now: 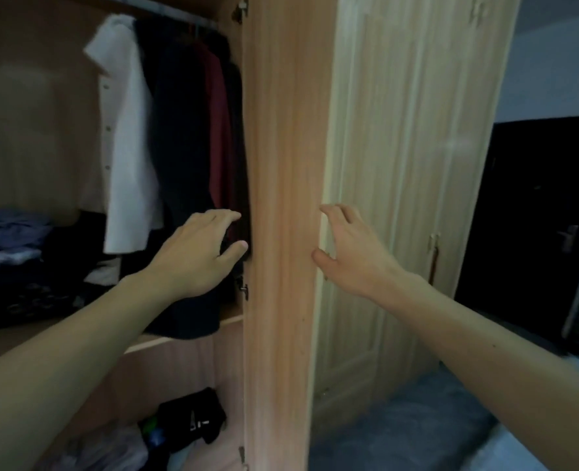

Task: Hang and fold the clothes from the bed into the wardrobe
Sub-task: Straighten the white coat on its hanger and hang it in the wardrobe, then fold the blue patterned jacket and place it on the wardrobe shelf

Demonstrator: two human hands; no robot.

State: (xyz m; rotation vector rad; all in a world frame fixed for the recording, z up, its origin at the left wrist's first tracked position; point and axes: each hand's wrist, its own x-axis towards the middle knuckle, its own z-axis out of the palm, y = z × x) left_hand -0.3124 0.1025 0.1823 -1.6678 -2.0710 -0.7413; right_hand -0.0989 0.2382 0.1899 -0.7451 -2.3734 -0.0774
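The wardrobe stands open in front of me, its wooden door point(281, 185) swung out edge-on between my hands. On the rail hang a white shirt point(128, 137), dark garments point(179, 137) and a maroon one point(218, 130). My left hand point(196, 256) reaches in front of the dark hanging clothes, fingers loosely spread, holding nothing. My right hand point(352, 253) is on the far side of the door, fingers spread, its fingertips close to the door's edge; I cannot tell whether they touch it. Folded clothes point(13, 253) lie stacked on the shelf at left.
A second, pale wardrobe door point(417, 164) is shut at right. The bed with blue bedding point(417, 423) lies at bottom right. Bags and a black item point(193, 419) sit in the lower compartment. A dark room door point(532, 232) is at far right.
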